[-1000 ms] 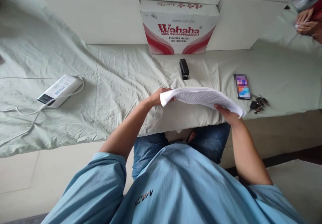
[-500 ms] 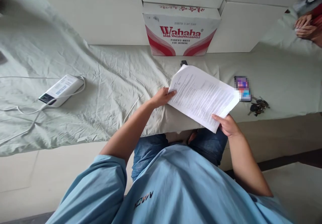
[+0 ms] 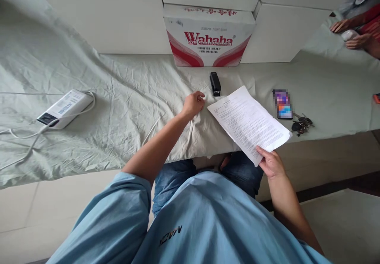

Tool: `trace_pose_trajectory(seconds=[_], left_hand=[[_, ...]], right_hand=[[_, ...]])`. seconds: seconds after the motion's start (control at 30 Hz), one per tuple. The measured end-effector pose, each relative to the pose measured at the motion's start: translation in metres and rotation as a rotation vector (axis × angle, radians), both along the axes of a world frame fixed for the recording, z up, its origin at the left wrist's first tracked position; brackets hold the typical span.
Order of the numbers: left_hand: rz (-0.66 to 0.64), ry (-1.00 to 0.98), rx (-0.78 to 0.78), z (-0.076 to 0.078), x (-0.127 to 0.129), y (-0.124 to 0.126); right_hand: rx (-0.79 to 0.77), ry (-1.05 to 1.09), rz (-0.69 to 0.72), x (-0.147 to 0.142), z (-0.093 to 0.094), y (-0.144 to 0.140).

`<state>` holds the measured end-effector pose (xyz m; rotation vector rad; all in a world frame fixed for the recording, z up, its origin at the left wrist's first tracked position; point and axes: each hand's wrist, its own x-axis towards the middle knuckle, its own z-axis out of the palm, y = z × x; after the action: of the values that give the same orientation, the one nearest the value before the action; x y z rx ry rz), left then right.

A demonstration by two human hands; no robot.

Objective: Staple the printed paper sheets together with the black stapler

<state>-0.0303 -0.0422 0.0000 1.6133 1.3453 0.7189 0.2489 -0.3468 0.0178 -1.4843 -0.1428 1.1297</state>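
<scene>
Right hand (image 3: pixel 270 163) is pinching the near corner of the white printed paper sheets (image 3: pixel 249 122), steadying them flat at the sheet-covered table's (image 3: pixel 124 97) edge, while the left hand (image 3: pixel 194 103), loosely curled and empty, is hovering beside the small black stapler (image 3: pixel 215 83)

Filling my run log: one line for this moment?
left hand: free, beside stapler | right hand: holding printed papers | surface: cloth-covered table

Wrinkled pale green sheet (image 3: pixel 89 70) covering the table across mid-frame, plain white boxes (image 3: pixel 97 14) stacked along the top, light beige floor tiles (image 3: pixel 23 208) lower left, dark strip (image 3: pixel 341 185) lower right, soft even light
</scene>
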Motion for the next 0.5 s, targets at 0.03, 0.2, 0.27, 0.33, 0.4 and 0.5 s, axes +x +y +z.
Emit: trace_pose_trajectory(seconds=[0.03,0.2,0.27,0.33,0.4,0.5], left_hand=[[0.034,0.069,0.086,-0.001,0.003,0.005],[-0.012,0.186,0.305,-0.007,0.019,0.022],[-0.086,0.207,0.312,-0.01,0.024,0.022],[-0.155,0.255,0.322,-0.013,0.029,0.018],[-0.214,0.302,0.351,-0.013,0.03,0.013],[-0.286,0.352,0.378,-0.01,0.03,0.008]], right_hand=[[0.008,-0.007,-0.016,-0.001,-0.001,0.004],[0.032,-0.03,-0.049,-0.008,-0.009,0.028],[0.035,-0.03,-0.05,-0.011,-0.013,0.036],[0.036,-0.029,-0.061,-0.014,-0.016,0.041],[0.038,-0.032,-0.08,-0.016,-0.018,0.044],[0.049,-0.044,-0.106,-0.019,-0.02,0.047]])
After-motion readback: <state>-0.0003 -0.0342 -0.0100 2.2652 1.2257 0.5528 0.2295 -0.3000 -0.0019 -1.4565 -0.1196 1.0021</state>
